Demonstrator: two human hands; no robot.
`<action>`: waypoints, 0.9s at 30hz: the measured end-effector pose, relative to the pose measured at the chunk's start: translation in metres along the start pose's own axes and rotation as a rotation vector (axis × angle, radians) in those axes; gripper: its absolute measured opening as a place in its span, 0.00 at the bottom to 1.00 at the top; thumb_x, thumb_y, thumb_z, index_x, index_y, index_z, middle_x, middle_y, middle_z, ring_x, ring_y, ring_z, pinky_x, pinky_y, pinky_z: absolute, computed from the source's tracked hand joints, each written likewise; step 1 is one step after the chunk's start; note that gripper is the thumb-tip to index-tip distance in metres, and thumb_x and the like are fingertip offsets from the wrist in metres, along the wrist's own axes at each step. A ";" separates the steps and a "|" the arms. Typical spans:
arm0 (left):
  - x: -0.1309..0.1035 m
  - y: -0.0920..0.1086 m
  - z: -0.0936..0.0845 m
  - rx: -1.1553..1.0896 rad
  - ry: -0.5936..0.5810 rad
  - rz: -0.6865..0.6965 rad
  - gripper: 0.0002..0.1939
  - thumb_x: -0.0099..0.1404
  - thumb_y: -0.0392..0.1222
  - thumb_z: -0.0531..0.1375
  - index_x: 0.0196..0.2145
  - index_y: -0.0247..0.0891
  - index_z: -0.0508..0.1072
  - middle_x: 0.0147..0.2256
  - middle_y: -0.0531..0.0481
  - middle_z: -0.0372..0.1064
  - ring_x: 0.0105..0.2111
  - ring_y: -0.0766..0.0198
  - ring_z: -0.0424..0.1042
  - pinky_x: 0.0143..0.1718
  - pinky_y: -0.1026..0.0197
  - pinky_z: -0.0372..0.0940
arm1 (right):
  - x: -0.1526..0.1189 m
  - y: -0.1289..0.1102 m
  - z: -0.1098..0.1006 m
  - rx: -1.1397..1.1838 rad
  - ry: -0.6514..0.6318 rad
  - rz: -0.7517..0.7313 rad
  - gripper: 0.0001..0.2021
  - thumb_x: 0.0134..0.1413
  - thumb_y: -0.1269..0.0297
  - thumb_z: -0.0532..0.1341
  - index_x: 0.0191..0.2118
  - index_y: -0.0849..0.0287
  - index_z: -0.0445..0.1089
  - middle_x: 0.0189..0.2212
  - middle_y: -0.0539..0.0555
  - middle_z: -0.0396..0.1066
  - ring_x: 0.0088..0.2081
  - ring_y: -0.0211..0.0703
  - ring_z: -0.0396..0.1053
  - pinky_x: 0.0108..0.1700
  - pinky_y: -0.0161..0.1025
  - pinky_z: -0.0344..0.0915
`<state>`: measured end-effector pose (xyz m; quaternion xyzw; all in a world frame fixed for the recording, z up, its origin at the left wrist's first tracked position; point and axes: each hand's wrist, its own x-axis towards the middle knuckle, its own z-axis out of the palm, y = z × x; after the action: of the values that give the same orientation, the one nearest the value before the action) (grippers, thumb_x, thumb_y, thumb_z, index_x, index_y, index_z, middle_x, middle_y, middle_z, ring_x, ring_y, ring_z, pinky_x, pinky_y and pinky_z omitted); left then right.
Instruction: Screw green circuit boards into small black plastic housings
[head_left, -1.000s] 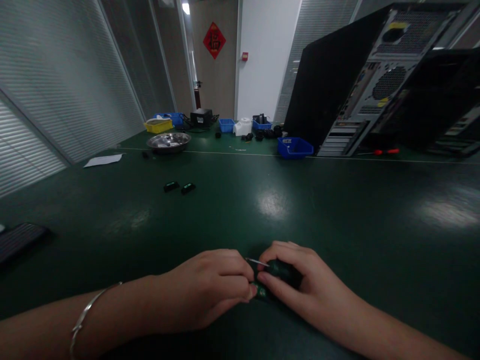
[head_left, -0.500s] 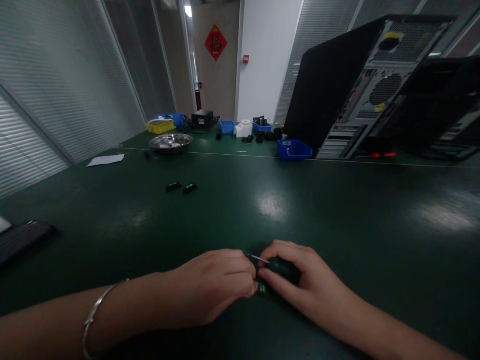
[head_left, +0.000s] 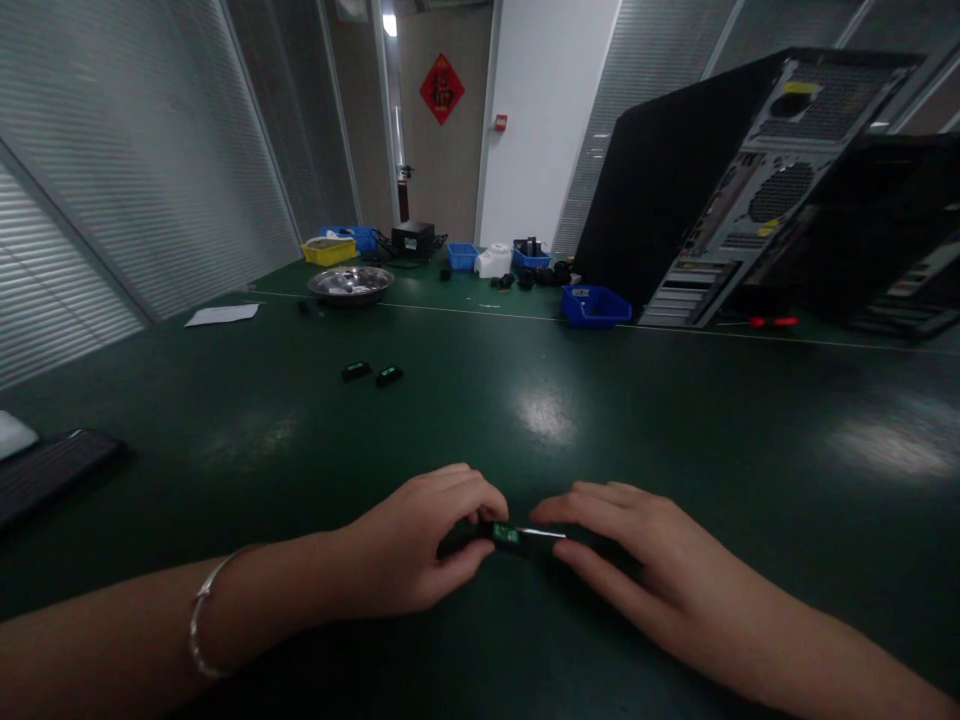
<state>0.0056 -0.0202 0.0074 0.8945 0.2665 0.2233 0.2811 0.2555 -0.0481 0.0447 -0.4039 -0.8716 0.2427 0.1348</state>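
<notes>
Two small black, green-faced blocks lie aside; the left hand pinches a third block, apparently mid-work; whether the right hand grips the thin silver rod, I can't tell.

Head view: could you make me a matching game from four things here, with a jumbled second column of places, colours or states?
Things:
1. Keyboard
2. Small green-topped part
3. Diamond-shaped sign
4. Bracelet

Descriptions:
A. Red, with dark lettering
B. Held by the left hand
C. Silvery and worn
D. Cut off by the picture's left edge

Right pairs: 1-D, 2-B, 3-A, 4-C
</notes>
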 end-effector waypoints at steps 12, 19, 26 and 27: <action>0.002 -0.016 -0.003 -0.021 0.095 -0.047 0.09 0.66 0.33 0.61 0.45 0.35 0.75 0.39 0.45 0.70 0.40 0.58 0.68 0.42 0.56 0.64 | 0.009 0.025 0.024 -0.120 0.091 -0.065 0.19 0.67 0.69 0.55 0.60 0.49 0.67 0.40 0.55 0.71 0.38 0.46 0.70 0.39 0.43 0.66; 0.002 -0.012 -0.001 -0.050 0.114 -0.032 0.10 0.66 0.34 0.63 0.45 0.36 0.77 0.35 0.47 0.71 0.35 0.61 0.70 0.35 0.62 0.64 | 0.006 0.022 0.024 -0.221 0.119 -0.119 0.19 0.66 0.67 0.56 0.60 0.49 0.69 0.39 0.55 0.72 0.36 0.46 0.70 0.36 0.41 0.65; 0.002 -0.010 0.003 -0.062 0.165 -0.019 0.09 0.65 0.37 0.64 0.44 0.36 0.78 0.31 0.48 0.71 0.32 0.63 0.70 0.32 0.63 0.64 | 0.005 0.021 0.025 -0.231 0.134 -0.128 0.19 0.65 0.68 0.56 0.60 0.49 0.69 0.38 0.55 0.72 0.35 0.46 0.70 0.35 0.41 0.64; 0.002 -0.010 0.003 -0.073 0.170 -0.022 0.09 0.65 0.37 0.64 0.44 0.36 0.79 0.31 0.48 0.72 0.31 0.63 0.70 0.32 0.63 0.64 | 0.005 0.021 0.026 -0.212 0.131 -0.122 0.19 0.66 0.68 0.56 0.60 0.49 0.69 0.39 0.55 0.72 0.36 0.46 0.70 0.35 0.42 0.65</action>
<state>0.0055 -0.0131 -0.0009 0.8585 0.2907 0.3048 0.2925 0.2542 -0.0406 0.0123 -0.3774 -0.9046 0.1136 0.1623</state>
